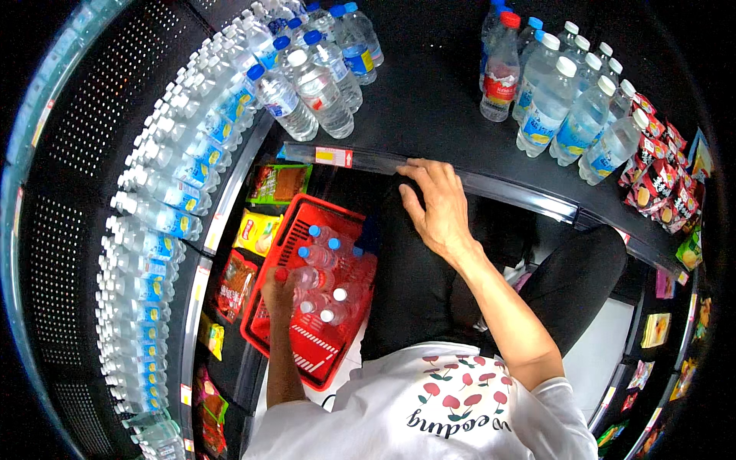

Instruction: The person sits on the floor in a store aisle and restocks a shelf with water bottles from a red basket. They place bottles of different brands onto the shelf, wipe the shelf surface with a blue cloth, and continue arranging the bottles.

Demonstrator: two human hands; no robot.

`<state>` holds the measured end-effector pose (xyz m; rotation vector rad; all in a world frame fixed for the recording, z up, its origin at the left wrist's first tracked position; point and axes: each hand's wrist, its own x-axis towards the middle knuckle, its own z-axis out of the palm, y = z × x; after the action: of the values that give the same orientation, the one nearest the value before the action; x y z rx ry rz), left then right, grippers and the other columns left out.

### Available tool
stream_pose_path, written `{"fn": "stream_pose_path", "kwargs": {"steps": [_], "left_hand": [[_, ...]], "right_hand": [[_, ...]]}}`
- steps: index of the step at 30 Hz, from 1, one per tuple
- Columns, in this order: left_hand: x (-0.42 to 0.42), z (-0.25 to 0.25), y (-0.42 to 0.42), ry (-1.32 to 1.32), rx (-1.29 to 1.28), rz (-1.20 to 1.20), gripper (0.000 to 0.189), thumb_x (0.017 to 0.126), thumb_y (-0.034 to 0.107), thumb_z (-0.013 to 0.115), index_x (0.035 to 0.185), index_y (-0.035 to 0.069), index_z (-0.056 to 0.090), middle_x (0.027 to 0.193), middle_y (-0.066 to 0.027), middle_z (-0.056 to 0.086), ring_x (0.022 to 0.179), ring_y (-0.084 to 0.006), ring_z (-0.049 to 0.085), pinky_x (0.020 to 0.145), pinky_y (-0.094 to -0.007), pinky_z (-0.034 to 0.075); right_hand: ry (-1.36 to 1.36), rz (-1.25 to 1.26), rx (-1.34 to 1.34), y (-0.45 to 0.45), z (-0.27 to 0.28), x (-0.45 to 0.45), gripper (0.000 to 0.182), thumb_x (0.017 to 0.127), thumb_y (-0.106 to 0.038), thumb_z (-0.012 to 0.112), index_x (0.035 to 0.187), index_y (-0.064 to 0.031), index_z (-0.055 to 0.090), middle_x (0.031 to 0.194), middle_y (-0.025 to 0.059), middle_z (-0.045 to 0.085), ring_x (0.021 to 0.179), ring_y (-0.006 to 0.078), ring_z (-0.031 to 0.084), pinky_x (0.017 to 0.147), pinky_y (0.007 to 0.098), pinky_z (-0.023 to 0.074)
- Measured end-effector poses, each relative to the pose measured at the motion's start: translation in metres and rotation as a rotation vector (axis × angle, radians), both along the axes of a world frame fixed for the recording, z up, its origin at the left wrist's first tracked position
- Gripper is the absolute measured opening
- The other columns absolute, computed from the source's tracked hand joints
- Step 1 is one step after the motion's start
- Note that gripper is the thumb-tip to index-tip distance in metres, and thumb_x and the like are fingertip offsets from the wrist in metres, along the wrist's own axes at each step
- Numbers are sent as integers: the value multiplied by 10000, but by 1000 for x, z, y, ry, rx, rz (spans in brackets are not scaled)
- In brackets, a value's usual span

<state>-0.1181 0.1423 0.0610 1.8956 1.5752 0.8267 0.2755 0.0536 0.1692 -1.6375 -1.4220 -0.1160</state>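
Note:
My left hand point(278, 294) reaches into a red plastic shopping basket point(307, 368) and has its fingers around the neck of a red-capped bottle point(281, 275). Most of that bottle is hidden by the hand or blends in with its neighbours. Around it in the basket lie several clear plastic bottles with blue caps point(317, 256) and with white caps point(339, 307). My right hand point(438, 207) rests on the clear front rail of a black shelf point(420, 115). It holds nothing, and its fingers are slightly apart.
Dense rows of white-capped bottles point(172, 190) curve along the left shelf. More bottles point(322, 92) stand at the back left and others point(546, 103) at the right, beside red snack packets point(661, 190). Snack bags point(259, 230) hang or lie below the shelf, left of the basket.

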Motion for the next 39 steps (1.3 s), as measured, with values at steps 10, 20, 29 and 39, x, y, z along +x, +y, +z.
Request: {"fn": "stream_pose_path", "kwargs": {"steps": [10, 20, 29, 39], "left_hand": [[100, 185, 5, -312, 342, -110, 142, 1022, 190, 710, 1056, 61, 662, 838, 14, 655, 638, -50, 530, 561, -223, 431], [306, 279, 4, -516, 387, -598, 119, 1009, 107, 703, 1095, 41, 653, 927, 6, 626, 692, -45, 564, 584, -205, 495], [441, 262, 17, -434, 304, -854, 158, 991, 163, 742, 1030, 23, 681, 848, 10, 675, 695, -33, 606, 564, -207, 529], [492, 233, 55, -378, 308, -888, 236, 984, 251, 766, 1063, 37, 705, 802, 47, 648, 665, -25, 538, 579, -214, 470]], "right_hand": [[26, 25, 68, 4, -5, -7, 325, 949, -247, 691, 1204, -45, 695, 1276, 150, 632, 1192, 345, 559, 1016, 473, 450], [201, -39, 122, -18, 27, 40, 644, 925, -74, 709, 1504, 7, 438, 1461, 258, 500, 1313, 441, 507, 1115, 496, 457], [295, -257, 82, -35, -1, 99, 723, 914, -72, 717, 1526, 78, 363, 1419, 289, 527, 1276, 455, 525, 1085, 503, 470], [425, -219, 91, -31, -14, 121, 709, 922, -30, 703, 1532, 70, 357, 1430, 309, 515, 1336, 471, 496, 1132, 503, 424]]}}
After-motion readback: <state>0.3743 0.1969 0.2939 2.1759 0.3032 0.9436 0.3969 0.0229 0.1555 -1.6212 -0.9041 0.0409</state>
